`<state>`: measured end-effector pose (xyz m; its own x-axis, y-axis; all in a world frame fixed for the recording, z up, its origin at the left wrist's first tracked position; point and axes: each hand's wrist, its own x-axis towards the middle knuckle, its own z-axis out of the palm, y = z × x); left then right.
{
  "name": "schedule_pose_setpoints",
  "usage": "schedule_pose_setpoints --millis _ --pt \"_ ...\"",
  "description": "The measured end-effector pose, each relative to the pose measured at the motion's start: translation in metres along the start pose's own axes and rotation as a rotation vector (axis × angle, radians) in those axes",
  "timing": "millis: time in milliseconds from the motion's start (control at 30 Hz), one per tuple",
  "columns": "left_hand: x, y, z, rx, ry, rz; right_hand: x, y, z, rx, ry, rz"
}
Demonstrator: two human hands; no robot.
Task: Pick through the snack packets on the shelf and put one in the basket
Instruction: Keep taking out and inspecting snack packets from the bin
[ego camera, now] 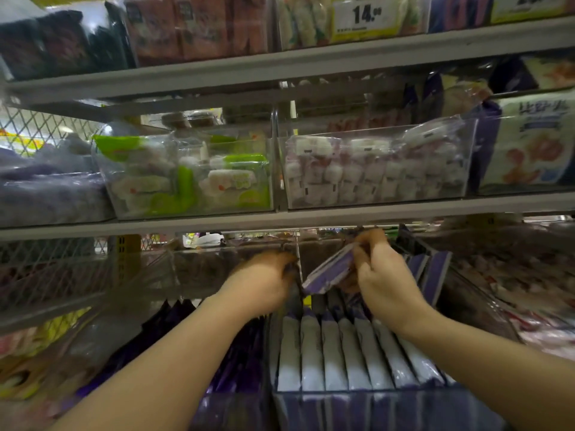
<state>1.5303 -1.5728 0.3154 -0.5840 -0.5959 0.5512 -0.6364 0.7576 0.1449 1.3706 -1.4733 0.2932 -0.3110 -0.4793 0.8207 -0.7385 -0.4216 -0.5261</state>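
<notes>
Your right hand [378, 275] is pinching a light, crinkly purple packet [329, 273] at its one-o'clock edge; your left hand's [264, 281] grip is unreadable.

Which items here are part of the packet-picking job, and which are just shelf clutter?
In play:
- right hand, gripping a purple packet
- left hand, reaching among the packets at the bin divider
- row of upright white and purple packets below the hands

Just there:
- green-labelled packs in the clear bin above
- pink and white packs beside them
- yellow price tag

No basket is in view.
</notes>
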Motion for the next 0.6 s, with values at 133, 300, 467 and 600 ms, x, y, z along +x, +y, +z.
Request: schedule_pose_setpoints --millis 133,300,467,600 --pt "-0.038 0.017 -0.001 -0.092 0.331 -0.082 -0.030 -0.010 -0.018 0.124 0.092 0.013" --pt "-0.081 0.049 -0.006 -0.477 0.250 -0.157 -0.075 -0.027 -0.030 0.381 0.175 0.039" --pt "-0.119 0.081 0.004 -1.181 -0.060 -0.197 -0.130 -0.033 -0.039 0.614 0.070 0.059" --pt "-0.142 0.080 0.032 -1.275 -0.002 -0.078 -0.157 -0.029 -0.054 0.617 0.062 0.152"
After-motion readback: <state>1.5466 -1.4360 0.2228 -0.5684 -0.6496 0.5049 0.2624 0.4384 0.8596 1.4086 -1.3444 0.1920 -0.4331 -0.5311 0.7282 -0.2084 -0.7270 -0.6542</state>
